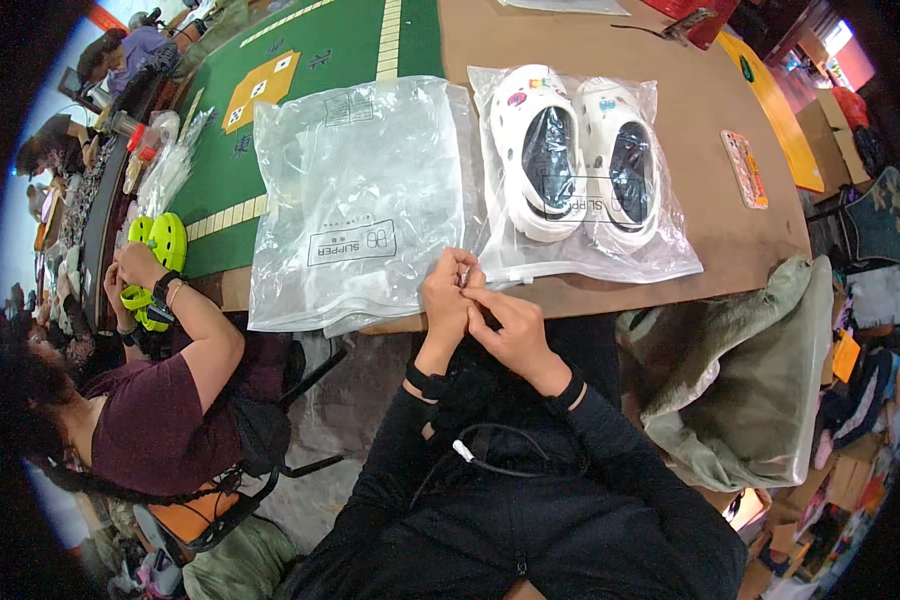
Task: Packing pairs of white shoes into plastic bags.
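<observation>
My left hand and my right hand meet at the table's near edge, fingers closed and fingertips together. Whatever is between them is too small or hidden to make out. Just beyond lies a clear plastic zip bag, flat, with black print and nothing seen inside. To its right, a second clear zip bag holds a pair of white clogs with colourful charms on their straps. The slider end of this bag's closure lies close to my right hand.
A green game mat covers the brown table's left part. At left a co-worker handles lime-green clogs. A phone lies at the right. A large translucent sack stands by my right side.
</observation>
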